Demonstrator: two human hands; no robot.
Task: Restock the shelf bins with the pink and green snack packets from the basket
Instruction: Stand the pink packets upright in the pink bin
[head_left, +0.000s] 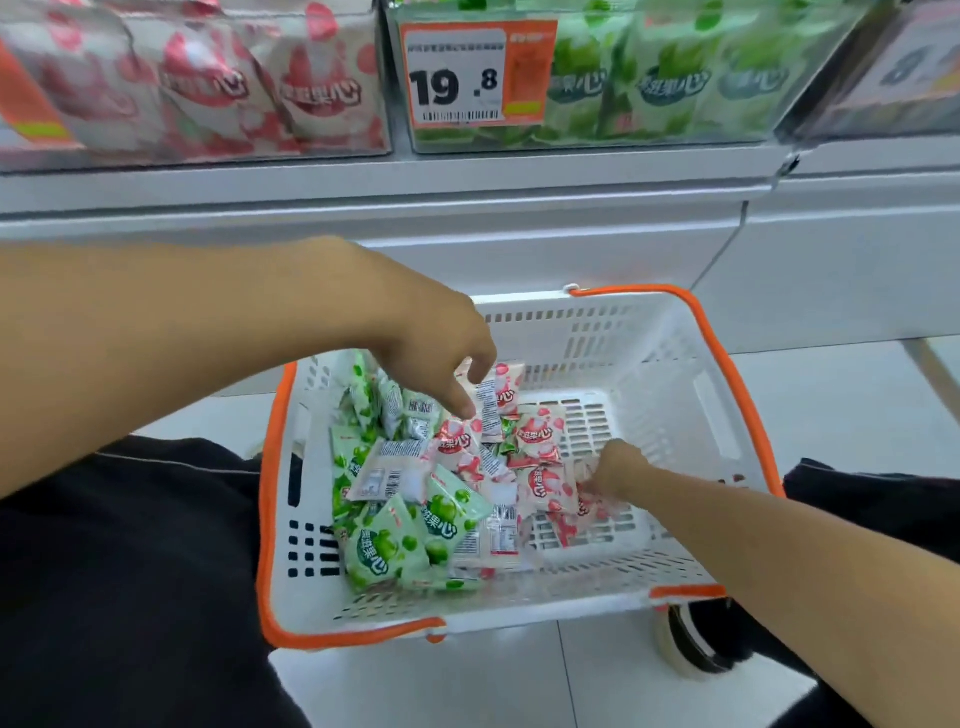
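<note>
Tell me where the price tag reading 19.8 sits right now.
In the head view the price tag is at top centre, stuck on the left front of the green-packet bin, just right of the pink-packet bin.
</note>
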